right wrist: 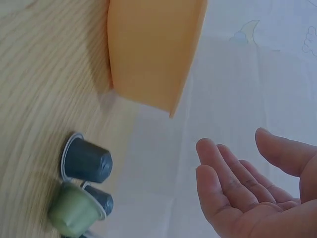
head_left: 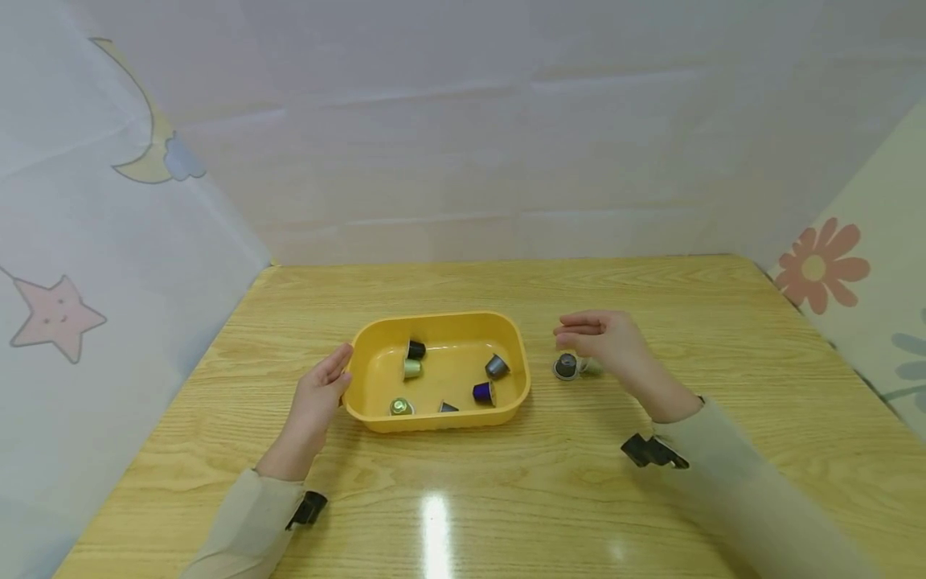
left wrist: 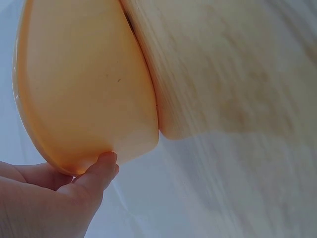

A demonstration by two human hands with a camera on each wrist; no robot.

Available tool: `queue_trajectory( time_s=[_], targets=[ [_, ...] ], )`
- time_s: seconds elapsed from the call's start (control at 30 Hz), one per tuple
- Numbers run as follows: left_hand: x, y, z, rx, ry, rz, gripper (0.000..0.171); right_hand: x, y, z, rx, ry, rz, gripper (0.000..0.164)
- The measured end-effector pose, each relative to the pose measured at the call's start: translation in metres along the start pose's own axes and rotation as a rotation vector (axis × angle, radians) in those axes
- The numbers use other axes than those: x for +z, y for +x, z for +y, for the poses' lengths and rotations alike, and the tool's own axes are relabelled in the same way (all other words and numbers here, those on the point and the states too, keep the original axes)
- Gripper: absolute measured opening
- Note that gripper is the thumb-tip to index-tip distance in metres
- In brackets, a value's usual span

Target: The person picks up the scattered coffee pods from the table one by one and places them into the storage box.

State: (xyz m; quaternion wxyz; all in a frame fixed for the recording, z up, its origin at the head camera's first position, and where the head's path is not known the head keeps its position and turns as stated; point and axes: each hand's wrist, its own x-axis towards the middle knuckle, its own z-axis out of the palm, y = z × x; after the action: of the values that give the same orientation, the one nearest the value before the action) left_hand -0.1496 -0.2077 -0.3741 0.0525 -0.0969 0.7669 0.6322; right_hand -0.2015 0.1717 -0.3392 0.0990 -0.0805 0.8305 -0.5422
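A yellow plastic tray (head_left: 434, 420) sits on the table with several coffee capsules inside, among them a black one (head_left: 416, 350), a pale green one (head_left: 411, 368), a grey one (head_left: 496, 367) and a dark blue one (head_left: 482, 392). At the tray's left end my left hand (head_left: 316, 402) holds the rim, thumb (left wrist: 99, 171) against the outer wall. My right hand (head_left: 611, 344), fingers extended and holding nothing, hovers right of the tray above a dark capsule (head_left: 567, 366). Beside that capsule, the right wrist view shows a green capsule (right wrist: 74, 213) and another dark capsule (right wrist: 102, 199).
The wooden table (head_left: 463, 474) reaches back to a pale cloth wall (head_left: 463, 161). Printed cloth hangs on both sides, with a star (head_left: 58, 316) at left and a flower (head_left: 822, 265) at right. Black straps (head_left: 653, 452) sit at the wrists.
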Motion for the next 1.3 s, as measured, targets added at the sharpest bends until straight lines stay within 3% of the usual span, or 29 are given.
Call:
queue_trajectory(
  time_s=[0.4, 0.87, 1.3],
  targets=[
    [0.001, 0.001, 0.001, 0.006, 0.003, -0.004, 0.051, -0.025, -0.005, 0.016, -0.006, -0.057, 0.079, 0.049],
    [0.001, 0.002, 0.002, 0.004, 0.006, 0.000, 0.051, -0.031, -0.003, 0.043, -0.019, -0.238, 0.110, 0.043],
    [-0.001, 0.001, 0.000, -0.001, 0.006, -0.003, 0.051, -0.030, 0.002, 0.068, -0.023, -0.299, 0.062, 0.041]
  ],
)
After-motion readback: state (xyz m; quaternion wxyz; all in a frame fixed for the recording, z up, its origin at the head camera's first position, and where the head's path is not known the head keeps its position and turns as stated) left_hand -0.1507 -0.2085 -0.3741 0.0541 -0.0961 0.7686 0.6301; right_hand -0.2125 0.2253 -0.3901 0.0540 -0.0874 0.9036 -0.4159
